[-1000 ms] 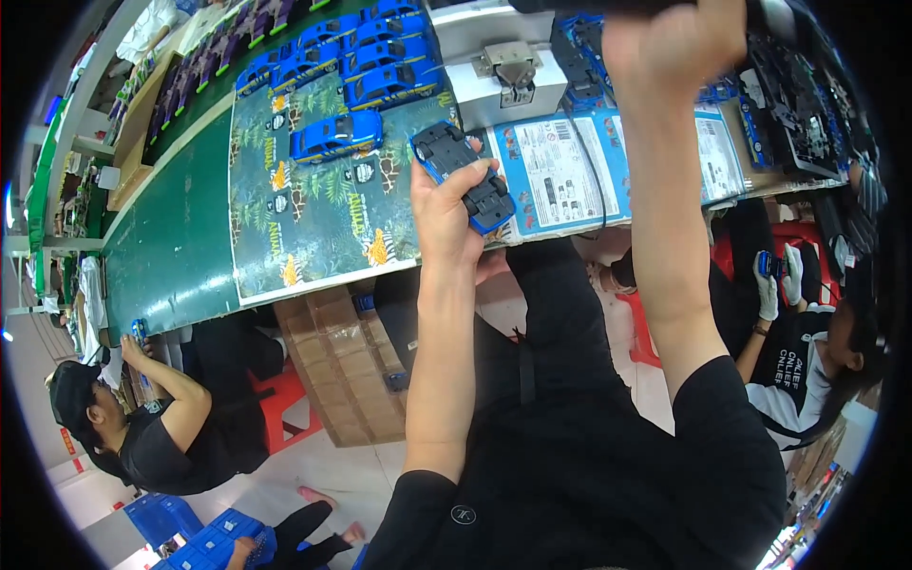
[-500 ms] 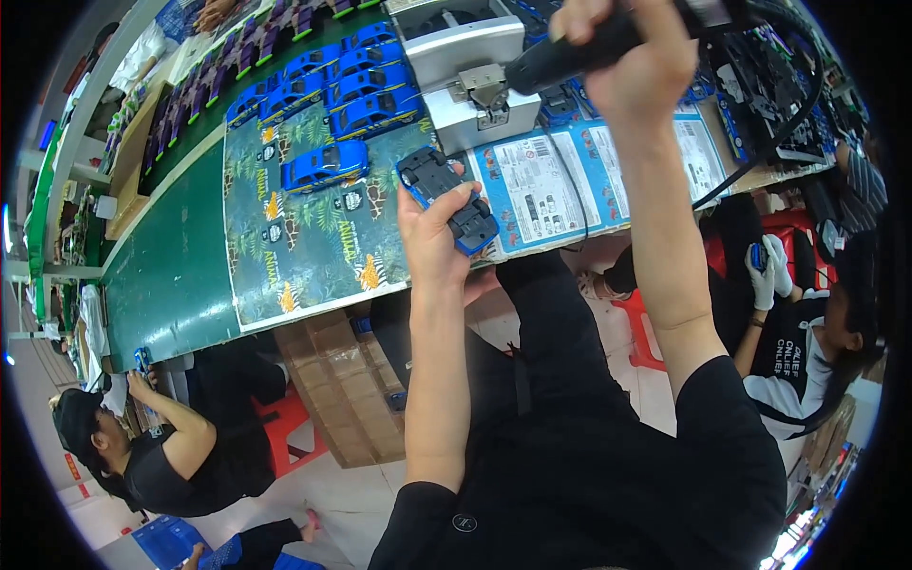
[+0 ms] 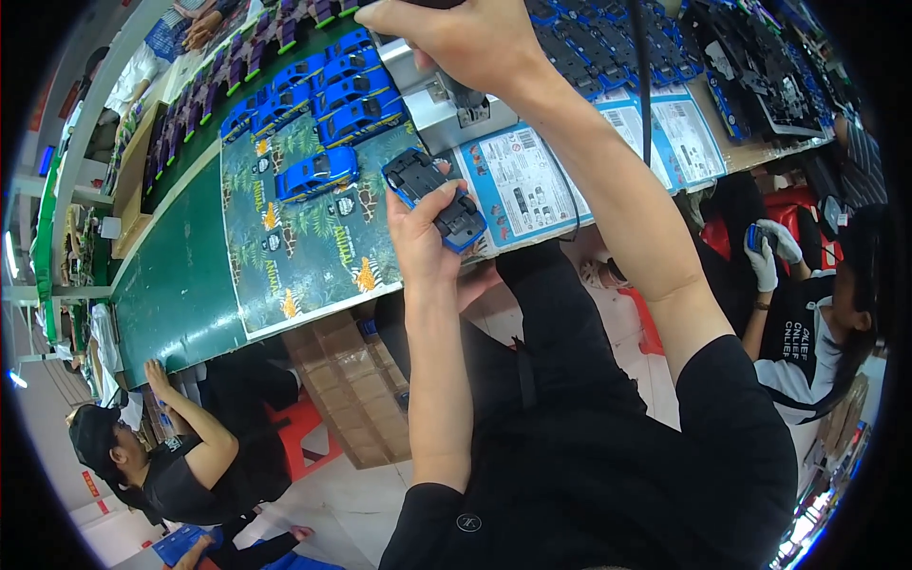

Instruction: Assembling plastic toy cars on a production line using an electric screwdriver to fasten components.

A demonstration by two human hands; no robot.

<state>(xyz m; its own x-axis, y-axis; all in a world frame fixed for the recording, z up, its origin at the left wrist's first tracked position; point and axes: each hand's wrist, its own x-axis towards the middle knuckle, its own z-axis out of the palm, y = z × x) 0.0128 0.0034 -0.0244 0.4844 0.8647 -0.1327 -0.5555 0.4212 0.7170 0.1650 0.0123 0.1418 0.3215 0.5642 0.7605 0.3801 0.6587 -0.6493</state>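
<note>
In my left hand (image 3: 425, 233) is a blue toy car (image 3: 439, 195), turned over with its black underside up and my thumb pressed across it. My right hand (image 3: 475, 43) is raised at the top edge, closed around a black corded electric screwdriver, mostly out of the picture or hidden behind the hand. Below that hand stands a silver metal screw feeder (image 3: 442, 123), partly covered by the fingers. A single blue toy car (image 3: 316, 174) sits upright on the printed sheet (image 3: 313, 237), left of my left hand.
Rows of upright blue cars (image 3: 356, 100) stand at the back left, beside purple and green toys (image 3: 214, 85). More overturned cars (image 3: 608, 47) lie at the back right, near black parts (image 3: 760, 85). A black cable (image 3: 642, 95) hangs down. Co-workers sit on both sides; a cardboard box (image 3: 347, 389) is below.
My right hand has swung left and up with the screwdriver, over the screw feeder. The left hand keeps the overturned car nearly in place. The view has shifted slightly.
</note>
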